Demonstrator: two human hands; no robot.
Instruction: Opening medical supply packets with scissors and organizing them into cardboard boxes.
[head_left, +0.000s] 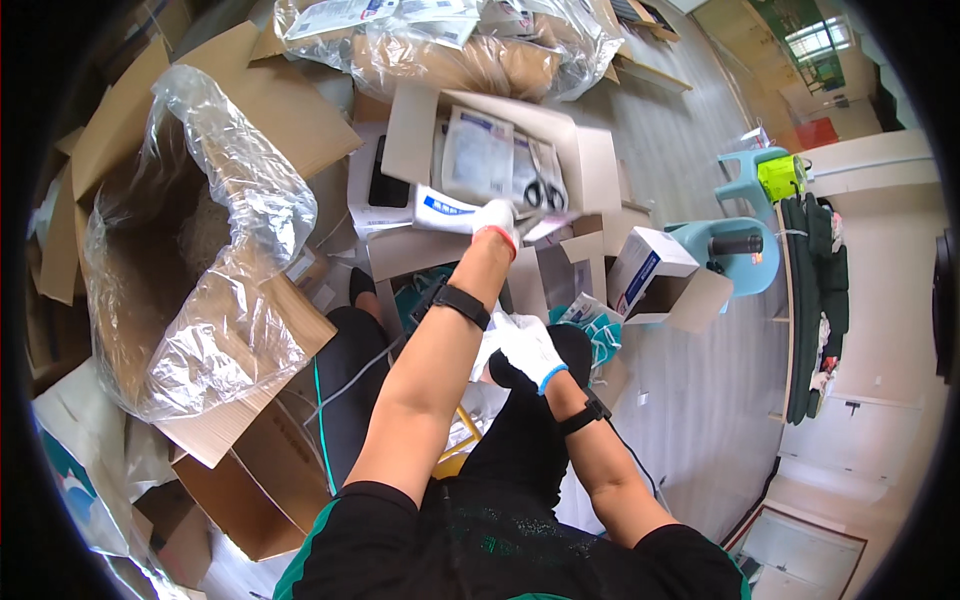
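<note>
Along the near edge of an open pale cardboard carton, flat whitish printed packets already inside, flaps not yet closed, work seemingly part done: left white-gloved hand beside black-handled scissors, grip unclear; right white-gloved hand near black-trousered thigh, hold hidden.

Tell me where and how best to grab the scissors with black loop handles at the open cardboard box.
Take the scissors' black loops, probably from the right: they point away from the white-gloved, red-cuffed left hand, which crowds the other end. The blades are too blurred to make out.
</note>
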